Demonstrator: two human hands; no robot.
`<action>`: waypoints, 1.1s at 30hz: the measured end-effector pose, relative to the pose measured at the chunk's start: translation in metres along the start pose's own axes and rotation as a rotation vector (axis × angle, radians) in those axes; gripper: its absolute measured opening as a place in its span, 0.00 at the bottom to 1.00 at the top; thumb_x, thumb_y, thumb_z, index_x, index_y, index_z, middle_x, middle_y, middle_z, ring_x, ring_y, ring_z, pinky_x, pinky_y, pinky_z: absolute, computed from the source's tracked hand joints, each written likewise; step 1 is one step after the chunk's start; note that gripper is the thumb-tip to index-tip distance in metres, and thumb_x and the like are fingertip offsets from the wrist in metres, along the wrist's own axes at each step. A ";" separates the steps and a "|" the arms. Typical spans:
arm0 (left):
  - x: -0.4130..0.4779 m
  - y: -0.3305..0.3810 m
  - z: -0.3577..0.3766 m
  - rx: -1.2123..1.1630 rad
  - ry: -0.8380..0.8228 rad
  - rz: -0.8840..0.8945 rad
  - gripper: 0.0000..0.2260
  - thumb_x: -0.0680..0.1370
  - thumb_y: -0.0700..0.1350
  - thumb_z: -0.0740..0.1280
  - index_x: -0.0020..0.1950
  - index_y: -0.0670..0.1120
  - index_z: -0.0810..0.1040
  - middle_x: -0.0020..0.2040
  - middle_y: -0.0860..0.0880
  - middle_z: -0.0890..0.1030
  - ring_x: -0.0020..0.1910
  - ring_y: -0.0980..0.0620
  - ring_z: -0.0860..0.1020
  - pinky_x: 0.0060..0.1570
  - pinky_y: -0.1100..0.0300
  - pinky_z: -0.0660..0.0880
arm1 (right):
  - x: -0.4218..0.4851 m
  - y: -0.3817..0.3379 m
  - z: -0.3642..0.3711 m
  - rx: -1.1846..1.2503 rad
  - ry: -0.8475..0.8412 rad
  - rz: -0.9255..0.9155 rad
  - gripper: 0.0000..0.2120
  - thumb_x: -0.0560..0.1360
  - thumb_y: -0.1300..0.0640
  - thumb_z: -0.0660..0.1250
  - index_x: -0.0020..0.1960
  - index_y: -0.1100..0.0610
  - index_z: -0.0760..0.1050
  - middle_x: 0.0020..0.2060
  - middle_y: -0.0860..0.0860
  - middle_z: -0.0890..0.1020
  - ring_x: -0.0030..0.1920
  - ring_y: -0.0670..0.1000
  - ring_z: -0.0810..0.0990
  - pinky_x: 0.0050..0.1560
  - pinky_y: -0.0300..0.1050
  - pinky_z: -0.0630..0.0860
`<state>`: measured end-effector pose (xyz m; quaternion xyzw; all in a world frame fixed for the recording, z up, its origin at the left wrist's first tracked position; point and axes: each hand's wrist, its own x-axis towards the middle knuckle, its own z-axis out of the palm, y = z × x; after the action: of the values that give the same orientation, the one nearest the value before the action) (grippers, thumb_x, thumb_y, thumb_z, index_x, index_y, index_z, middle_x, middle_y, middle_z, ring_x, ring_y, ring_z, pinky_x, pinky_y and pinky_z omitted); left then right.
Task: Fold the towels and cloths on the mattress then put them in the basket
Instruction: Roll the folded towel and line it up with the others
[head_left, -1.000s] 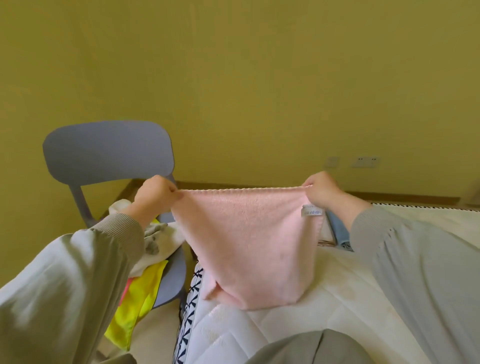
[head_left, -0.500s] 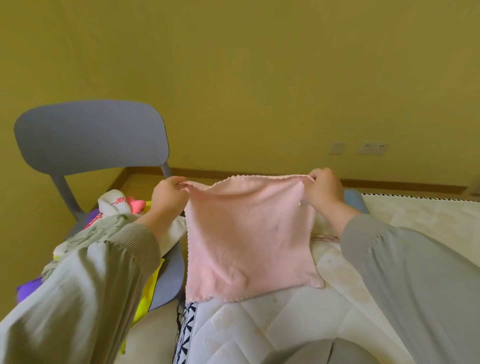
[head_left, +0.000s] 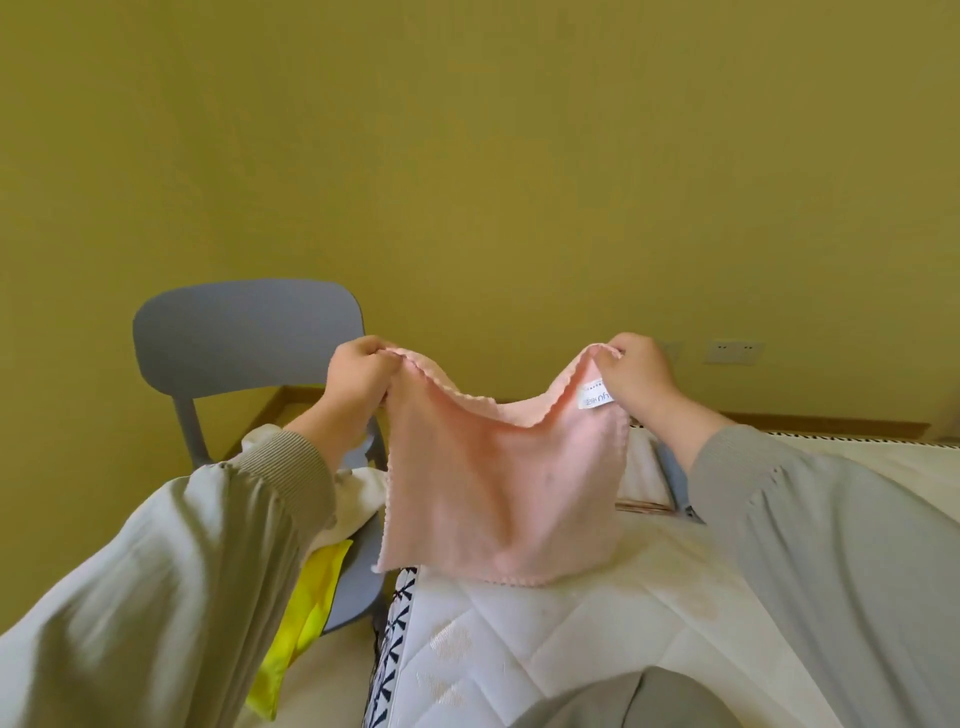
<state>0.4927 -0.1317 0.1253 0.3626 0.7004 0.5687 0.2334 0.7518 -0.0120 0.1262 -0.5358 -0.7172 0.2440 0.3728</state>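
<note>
A pink towel hangs in the air above the white quilted mattress. My left hand pinches its top left corner. My right hand pinches the top right corner, just beside a white label. The top edge sags in a curve between my hands. The towel's bottom edge hangs just above the mattress near its left side. No basket shows in the head view.
A grey plastic chair stands left of the mattress, with white cloth and yellow cloth piled on its seat. A blue-grey object lies behind the towel. The yellow wall carries a socket.
My hands have lifted the towel off the mattress and drawn a little closer, so the top edge now sags. The camera has tilted upward.
</note>
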 end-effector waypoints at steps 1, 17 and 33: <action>-0.004 0.008 -0.003 -0.066 -0.007 -0.021 0.10 0.77 0.35 0.61 0.39 0.45 0.76 0.34 0.46 0.75 0.33 0.51 0.73 0.31 0.61 0.71 | -0.002 -0.004 -0.005 0.021 0.003 -0.003 0.11 0.77 0.58 0.62 0.37 0.61 0.72 0.31 0.54 0.69 0.35 0.53 0.67 0.33 0.45 0.59; 0.017 -0.022 -0.028 0.806 0.145 -0.011 0.08 0.69 0.37 0.63 0.32 0.47 0.72 0.31 0.47 0.71 0.28 0.47 0.65 0.30 0.62 0.63 | -0.003 0.011 -0.005 -0.254 -0.036 0.160 0.23 0.73 0.57 0.66 0.27 0.53 0.57 0.24 0.51 0.61 0.28 0.52 0.58 0.28 0.43 0.53; 0.070 -0.177 0.046 0.044 0.036 -0.312 0.14 0.76 0.38 0.63 0.58 0.48 0.80 0.58 0.46 0.79 0.58 0.47 0.77 0.62 0.48 0.74 | 0.020 0.115 0.115 -0.188 0.011 0.301 0.13 0.75 0.66 0.59 0.49 0.59 0.82 0.50 0.57 0.83 0.52 0.59 0.79 0.46 0.45 0.73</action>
<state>0.4397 -0.0653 -0.0513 0.2443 0.7645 0.5166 0.2984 0.7253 0.0485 -0.0238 -0.6711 -0.6465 0.2258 0.2842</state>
